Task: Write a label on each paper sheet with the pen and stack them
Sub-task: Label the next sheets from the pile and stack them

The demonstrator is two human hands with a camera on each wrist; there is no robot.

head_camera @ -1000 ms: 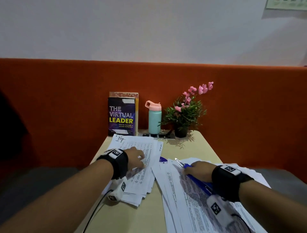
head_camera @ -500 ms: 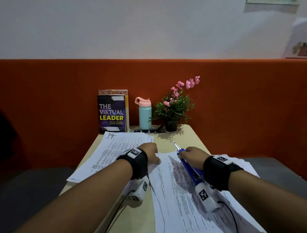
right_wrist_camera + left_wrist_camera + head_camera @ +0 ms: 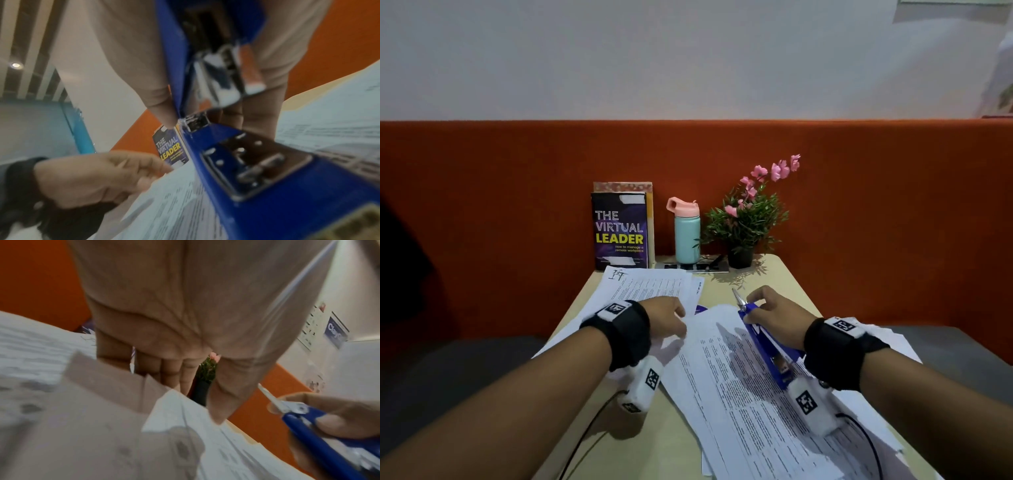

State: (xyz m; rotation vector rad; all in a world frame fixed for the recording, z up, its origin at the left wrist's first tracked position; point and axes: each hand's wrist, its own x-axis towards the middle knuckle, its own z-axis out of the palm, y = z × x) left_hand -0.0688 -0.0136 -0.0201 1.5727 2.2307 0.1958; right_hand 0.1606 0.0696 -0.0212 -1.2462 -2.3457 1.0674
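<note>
Two piles of printed paper sheets lie on the beige table. The left pile has a scribbled label at its top left corner. My left hand pinches the raised near-left corner of the right pile's top sheet between thumb and curled fingers. My right hand grips a blue stapler, not a pen, its metal nose pointing away over that pile. No pen is in view.
A book, a teal bottle with a pink lid and a potted pink-flowered plant stand along the table's far edge. An orange partition runs behind. A black cable hangs off the near left edge.
My left hand left the left pile and moved right to the corner of the right pile. My right hand lifted the stapler's nose and shifted slightly away from me.
</note>
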